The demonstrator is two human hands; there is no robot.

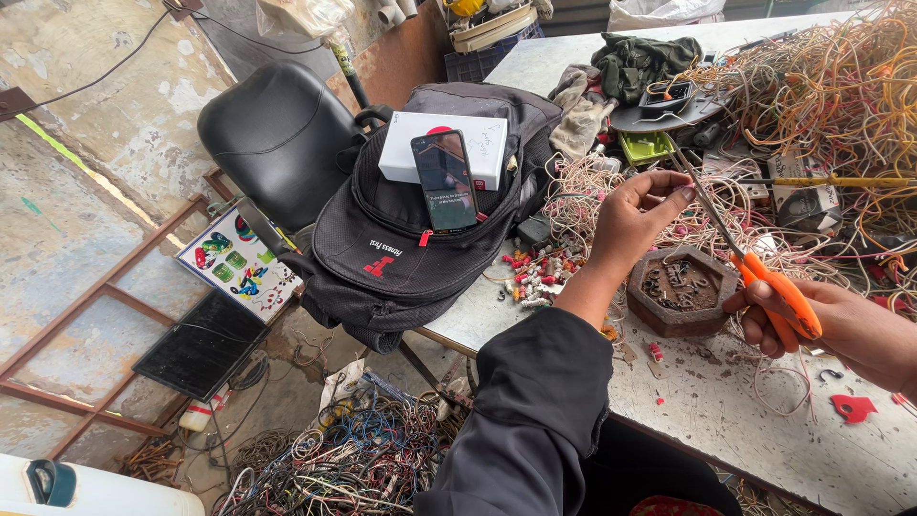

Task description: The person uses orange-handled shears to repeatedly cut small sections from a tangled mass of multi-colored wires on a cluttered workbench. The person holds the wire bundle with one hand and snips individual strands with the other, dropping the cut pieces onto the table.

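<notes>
Head view: a thin wire (666, 198) is pinched between the fingertips of the left hand (634, 218), raised above a hexagonal dish (680, 290) of metal scraps on the worn white table (745, 420). Orange-handled scissors (755, 263) are gripped in the right hand (841, 325), fingers closed through the loops, with the blade tips brought up to the wire. A black backpack (420, 220) is seen at the table's left end, with a white box (444, 148) and a phone (445, 180) rested on it. Tangled wires (831, 96) are heaped behind.

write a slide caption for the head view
Right hand snips with orange scissors at wire in left hand.
</notes>
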